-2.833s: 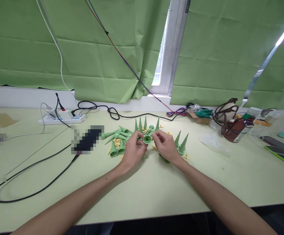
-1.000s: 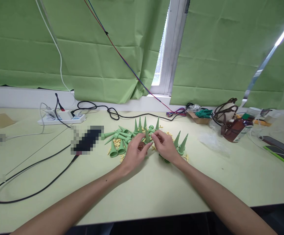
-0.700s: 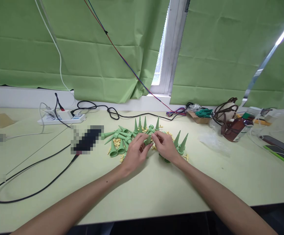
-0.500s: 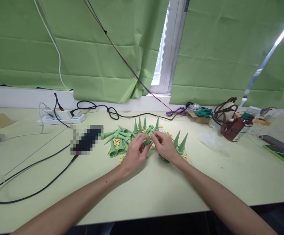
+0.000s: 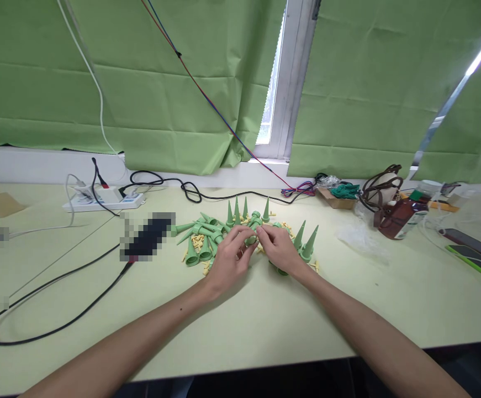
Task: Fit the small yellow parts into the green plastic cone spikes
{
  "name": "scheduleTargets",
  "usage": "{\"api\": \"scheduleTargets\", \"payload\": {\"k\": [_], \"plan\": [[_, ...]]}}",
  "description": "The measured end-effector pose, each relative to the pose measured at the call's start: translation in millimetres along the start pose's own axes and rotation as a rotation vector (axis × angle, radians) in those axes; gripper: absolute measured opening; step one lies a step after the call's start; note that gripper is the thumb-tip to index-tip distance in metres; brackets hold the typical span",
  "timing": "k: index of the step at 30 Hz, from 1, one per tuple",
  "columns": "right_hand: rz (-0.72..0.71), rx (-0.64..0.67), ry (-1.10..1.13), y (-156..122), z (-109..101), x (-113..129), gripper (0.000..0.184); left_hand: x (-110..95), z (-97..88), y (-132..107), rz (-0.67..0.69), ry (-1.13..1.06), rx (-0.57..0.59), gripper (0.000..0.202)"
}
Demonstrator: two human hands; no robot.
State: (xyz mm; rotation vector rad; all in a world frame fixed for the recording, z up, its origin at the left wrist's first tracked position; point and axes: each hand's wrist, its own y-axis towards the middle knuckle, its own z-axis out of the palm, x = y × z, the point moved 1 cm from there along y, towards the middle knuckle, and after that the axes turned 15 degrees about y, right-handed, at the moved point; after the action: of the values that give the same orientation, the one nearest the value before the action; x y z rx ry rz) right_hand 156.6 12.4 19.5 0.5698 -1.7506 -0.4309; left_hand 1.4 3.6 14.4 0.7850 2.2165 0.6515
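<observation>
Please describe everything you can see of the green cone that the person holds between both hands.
The green cone looks like matte, pale green plastic, the same as the others in the pile around it. Only a small rounded part shows. The fingertips of the left hand and the right hand pinch it from both sides and cover the rest, so where its tip points cannot be told. It is held low over the table, at the near edge of the pile.

Pale green table [image 5: 265, 326] below green curtains [image 5: 161, 99]; white window frame [image 5: 292, 83] between them, daylight in the gap; white sill [image 5: 37, 163] along the wall.
</observation>
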Motion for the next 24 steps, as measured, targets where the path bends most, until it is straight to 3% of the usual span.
{"api": "scheduleTargets", "payload": {"k": [9,16,19,24], "plan": [[0.017,-0.031,0.015,-0.2,-0.2,0.0,0.042,0.4,1.2,-1.2,-0.019,-0.023,-0.038,0.015],[0.057,-0.108,0.106,-1.2,-1.8,-1.0,0.042,-3.1,-1.2,1.0,-0.206,-0.167,-0.056,0.023],[0.073,-0.112,0.173,-1.3,-1.9,-2.1,0.041,-5.4,-4.4,2.8,-0.326,-0.275,-0.018,0.021],[0.068,-0.078,0.238,-2.3,-1.0,-1.8,0.038,-4.7,-4.7,5.6,-0.34,-0.382,0.081,0.033]]}}
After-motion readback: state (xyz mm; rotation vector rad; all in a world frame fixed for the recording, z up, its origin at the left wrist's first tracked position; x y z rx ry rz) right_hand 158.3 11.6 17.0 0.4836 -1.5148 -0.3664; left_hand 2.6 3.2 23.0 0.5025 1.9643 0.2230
